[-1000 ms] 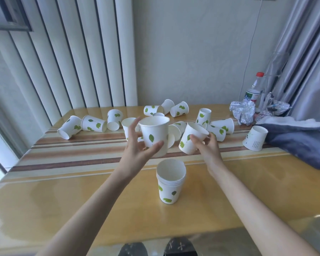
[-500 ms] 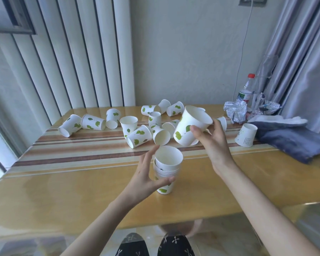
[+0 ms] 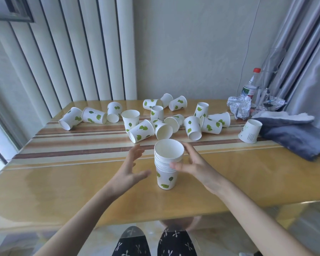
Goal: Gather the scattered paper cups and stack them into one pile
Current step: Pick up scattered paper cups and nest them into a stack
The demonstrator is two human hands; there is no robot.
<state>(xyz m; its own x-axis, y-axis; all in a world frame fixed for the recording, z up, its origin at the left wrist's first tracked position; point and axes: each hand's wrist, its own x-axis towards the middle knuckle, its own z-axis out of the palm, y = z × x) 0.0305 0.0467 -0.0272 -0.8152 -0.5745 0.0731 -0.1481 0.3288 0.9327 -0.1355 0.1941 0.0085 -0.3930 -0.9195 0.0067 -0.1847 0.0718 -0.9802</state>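
**Paper stack stands crooked**

Paper cup stack (image 3: 167, 164) sits near the worktop (image 3: 63, 183) front edge. Left hand (image 3: 127, 170) spread, clear; right hand (image 3: 192, 164), fingers spread, thumb touching it. The top cup looks tilted; a nudge could topple it

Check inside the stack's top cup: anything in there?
The top cup of the stack shows only bare white wall; its bottom is out of view.

Domestic room. Indicators: glossy wooden counter (image 3: 248, 182) with a striped runner, vertical blinds (image 3: 72, 52), grey curtains (image 3: 303, 52), a folded blanket (image 3: 294, 135), a plastic water bottle (image 3: 250, 84), crumpled foil (image 3: 238, 106).
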